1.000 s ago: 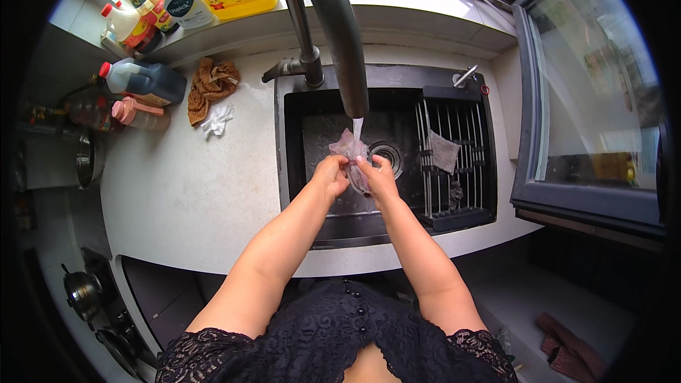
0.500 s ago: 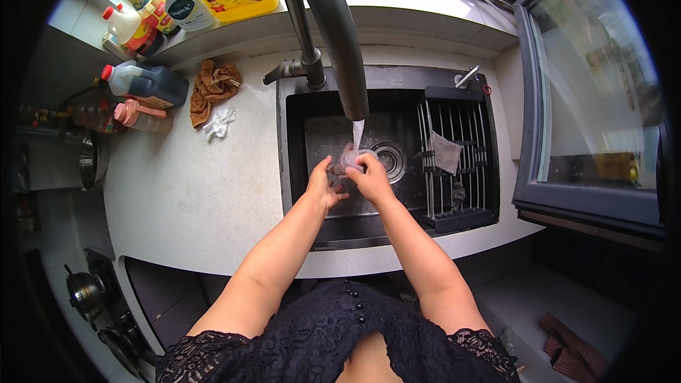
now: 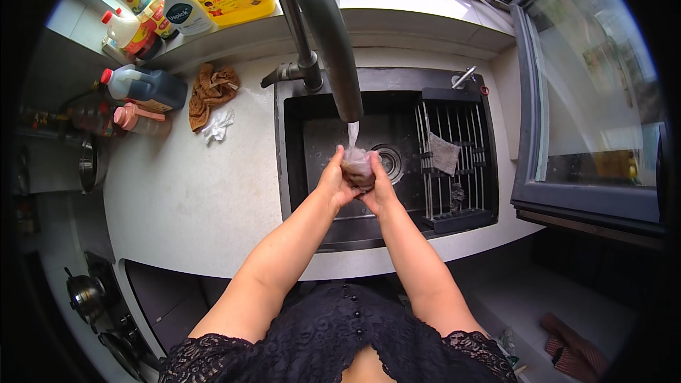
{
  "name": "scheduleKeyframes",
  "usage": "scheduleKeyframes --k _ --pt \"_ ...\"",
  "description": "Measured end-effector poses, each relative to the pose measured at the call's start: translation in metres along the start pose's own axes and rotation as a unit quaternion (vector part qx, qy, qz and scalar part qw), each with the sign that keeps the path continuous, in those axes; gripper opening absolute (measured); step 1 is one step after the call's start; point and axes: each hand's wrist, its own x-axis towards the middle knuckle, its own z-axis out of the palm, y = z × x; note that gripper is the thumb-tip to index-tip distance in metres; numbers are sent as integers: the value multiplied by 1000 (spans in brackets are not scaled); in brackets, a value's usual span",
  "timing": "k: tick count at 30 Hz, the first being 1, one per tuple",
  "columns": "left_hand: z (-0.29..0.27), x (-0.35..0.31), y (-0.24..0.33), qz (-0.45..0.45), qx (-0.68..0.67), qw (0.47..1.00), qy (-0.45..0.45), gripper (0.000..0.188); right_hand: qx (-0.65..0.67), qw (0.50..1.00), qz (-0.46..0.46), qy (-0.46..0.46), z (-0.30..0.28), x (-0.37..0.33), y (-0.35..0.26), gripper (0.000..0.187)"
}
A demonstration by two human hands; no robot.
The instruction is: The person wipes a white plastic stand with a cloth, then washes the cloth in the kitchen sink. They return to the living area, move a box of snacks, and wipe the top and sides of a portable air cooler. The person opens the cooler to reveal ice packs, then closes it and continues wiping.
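Over the sink, my left hand and my right hand cup a small, see-through, rounded thing from both sides. It has a pinkish-brown tint, and its exact kind is hard to make out. Water runs in a stream from the dark tap straight onto it. Both hands have their fingers curved around and beneath it, the fingertips partly hidden. Just beyond my right hand lies the round drain.
A black rack spans the sink's right side, with a grey cloth on its rods. Left on the counter lie a brown cloth and a white crumpled one, near several bottles. An open window stands at right.
Half a second ago my left hand was spread beside the see-through thing while my right fingers gripped its rim. Now both hands cup it beneath the stream.
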Motion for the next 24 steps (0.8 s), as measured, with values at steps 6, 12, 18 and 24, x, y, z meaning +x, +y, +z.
scheduleKeyframes --k 6,12,18,24 --pt "-19 0 15 -6 392 919 36 50 113 989 58 -80 -3 27 9 67" --pt "-39 12 40 473 560 645 217 59 63 997 -35 31 2 56 31 20" --pt "19 -9 137 676 411 531 303 81 2 980 -132 147 5 63 30 33" --pt "46 -38 152 519 415 715 218 75 -55 962 -190 189 -7 72 32 46"
